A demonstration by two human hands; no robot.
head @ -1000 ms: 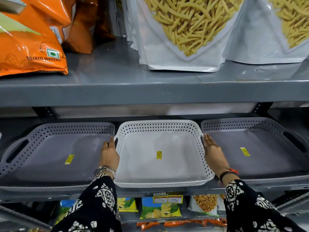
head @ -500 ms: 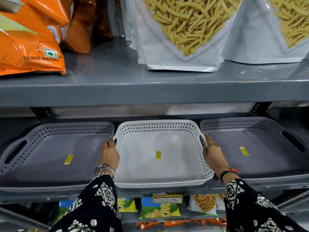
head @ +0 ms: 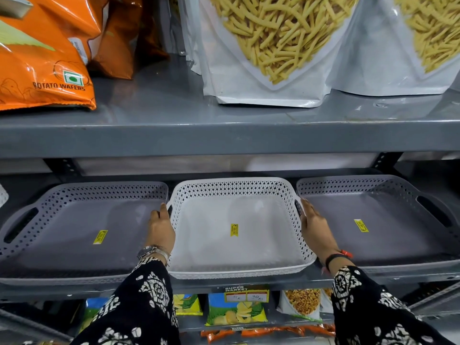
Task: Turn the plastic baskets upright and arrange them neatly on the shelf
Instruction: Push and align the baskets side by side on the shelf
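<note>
White basket (head: 236, 245) upright, centre of shelf (head: 224, 286), between two grey baskets.
My left hand (head: 160, 231) and right hand (head: 315, 230) press flat on its side walls, fingers straight, closed on nothing. Front rim overhangs the shelf edge. Risk, as I judge it: an uneven push skews it into the left grey basket (head: 82, 227) or right grey basket (head: 378, 220).

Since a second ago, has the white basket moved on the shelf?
No. The white basket sits where it did, between the two grey baskets, its front rim overhanging the shelf edge above the price tag as before.
</note>
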